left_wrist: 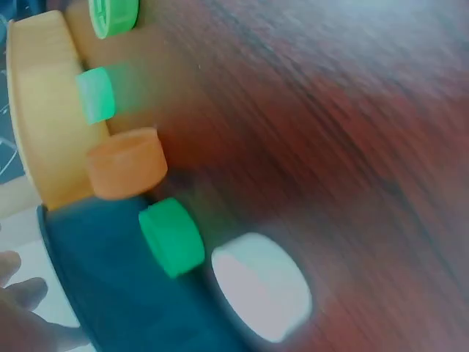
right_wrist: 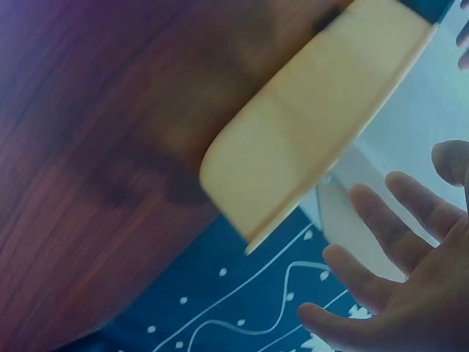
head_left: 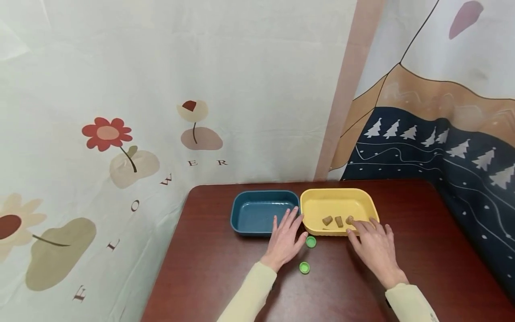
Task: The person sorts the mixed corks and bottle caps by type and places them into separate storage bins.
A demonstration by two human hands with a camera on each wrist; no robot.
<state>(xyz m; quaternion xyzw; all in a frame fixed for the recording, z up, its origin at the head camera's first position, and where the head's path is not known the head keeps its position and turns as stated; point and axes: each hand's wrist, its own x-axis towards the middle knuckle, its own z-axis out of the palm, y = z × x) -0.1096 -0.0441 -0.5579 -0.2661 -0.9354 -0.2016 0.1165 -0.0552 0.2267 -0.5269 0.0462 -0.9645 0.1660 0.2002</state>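
Note:
My left hand (head_left: 284, 239) reaches over the front right corner of a blue tray (head_left: 240, 231), fingers spread and holding nothing. At the front right of a yellow tray (head_left: 339, 191), my right hand (head_left: 376, 248) has its fingers over the rim, loosely spread. Its index finger is close to a cork-like brown piece (head_left: 349, 219); two similar pieces (head_left: 327, 220) lie beside it in that tray. Two green bottle caps (head_left: 304, 268) lie on the table by my left thumb. The left wrist view also shows a white cap (left_wrist: 262, 287), an orange cap (left_wrist: 127, 164) and another green cap (left_wrist: 172, 237).
The trays stand side by side along the far part of a dark red-brown table (head_left: 334, 295). Behind the table hangs a printed cloth (head_left: 257, 89) with flowers and trees. The table's right edge slopes away beside my right arm.

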